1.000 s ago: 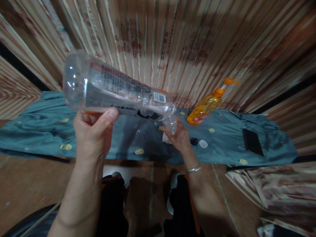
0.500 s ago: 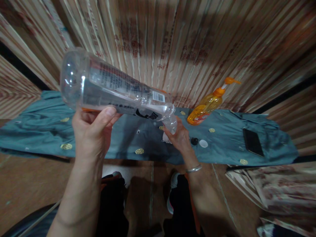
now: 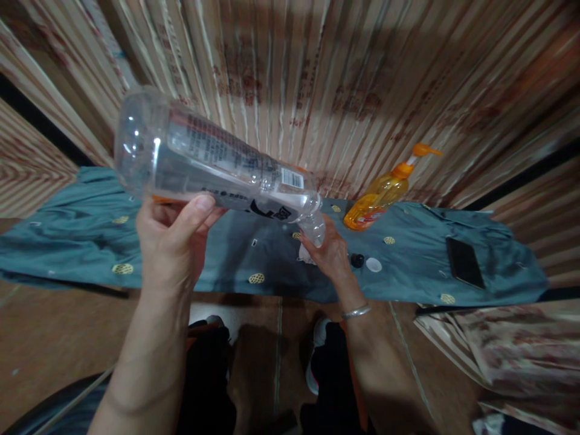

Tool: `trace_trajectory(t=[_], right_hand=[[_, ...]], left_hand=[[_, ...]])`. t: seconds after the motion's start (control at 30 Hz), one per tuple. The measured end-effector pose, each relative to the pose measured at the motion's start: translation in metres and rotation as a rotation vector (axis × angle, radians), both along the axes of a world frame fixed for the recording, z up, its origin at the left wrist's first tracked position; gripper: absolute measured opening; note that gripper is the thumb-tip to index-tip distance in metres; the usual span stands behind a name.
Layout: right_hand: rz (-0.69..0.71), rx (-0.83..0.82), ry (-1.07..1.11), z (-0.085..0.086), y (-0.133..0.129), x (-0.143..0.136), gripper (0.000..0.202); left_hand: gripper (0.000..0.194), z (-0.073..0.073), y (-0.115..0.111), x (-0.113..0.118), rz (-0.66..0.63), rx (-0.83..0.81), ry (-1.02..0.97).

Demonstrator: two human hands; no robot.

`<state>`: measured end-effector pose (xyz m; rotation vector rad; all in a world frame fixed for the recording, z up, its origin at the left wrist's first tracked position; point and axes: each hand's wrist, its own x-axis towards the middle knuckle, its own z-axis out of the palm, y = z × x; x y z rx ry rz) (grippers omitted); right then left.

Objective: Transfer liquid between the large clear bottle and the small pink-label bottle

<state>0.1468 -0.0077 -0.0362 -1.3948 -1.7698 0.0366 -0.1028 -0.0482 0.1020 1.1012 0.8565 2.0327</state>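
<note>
My left hand [image 3: 174, 232] is wrapped round the lower part of a large clear plastic bottle [image 3: 203, 163] with printed text and a barcode. The bottle lies tilted in the air, base up to the left and neck down to the right. At its neck, a small clear plastic piece [image 3: 313, 227] is held in my right hand [image 3: 330, 248]; my fingers hide most of it, so its kind is unclear. Below that hand, a pale thing [image 3: 306, 254] shows partly. Near the right wrist lie a black cap [image 3: 357, 260] and a white round disc [image 3: 374, 264].
An orange pump bottle [image 3: 377, 196] with amber liquid stands behind my right hand. Farther right rests a black phone-like slab [image 3: 464, 262]. A teal patterned cloth [image 3: 235, 266] covers the narrow table, and a striped curtain [image 3: 281, 78] hangs behind it.
The large bottle and my left hand have shifted very slightly to the right. My right hand keeps its place at the bottle's neck.
</note>
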Motion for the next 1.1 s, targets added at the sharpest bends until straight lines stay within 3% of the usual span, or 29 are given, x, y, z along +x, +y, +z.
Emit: trace_trajectory(t=[0.87, 1.1], right_hand=[[0.036, -0.009, -0.004, -0.003, 0.002, 0.002, 0.069], [0.021, -0.021, 0.005, -0.002, 0.002, 0.000, 0.069]], left_hand=[[0.047, 0.009, 0.007, 0.004, -0.014, 0.007, -0.097], [0.047, 0.012, 0.008, 0.002, -0.048, -0.006, -0.042]])
